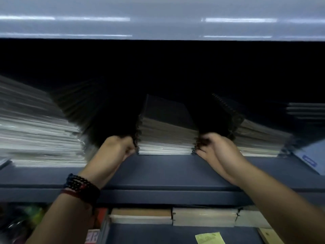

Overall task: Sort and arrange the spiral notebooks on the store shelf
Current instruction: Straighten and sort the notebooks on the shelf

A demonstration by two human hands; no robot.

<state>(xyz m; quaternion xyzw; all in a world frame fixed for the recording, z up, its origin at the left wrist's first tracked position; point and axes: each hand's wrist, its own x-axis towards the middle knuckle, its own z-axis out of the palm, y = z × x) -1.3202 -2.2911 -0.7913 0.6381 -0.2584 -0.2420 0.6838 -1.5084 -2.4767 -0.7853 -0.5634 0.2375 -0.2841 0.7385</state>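
Several stacks of spiral notebooks sit on the blue shelf point(158, 169), with the tallest stack point(40, 134) at the left. The middle stack point(167, 136) lies between our hands, near the front edge. We should squeeze evenly from both sides and slide it square, spirals aligned. Our left hand point(117, 147) and right hand point(216, 148) curl their fingers round its lower corners, each grip clamped on it.
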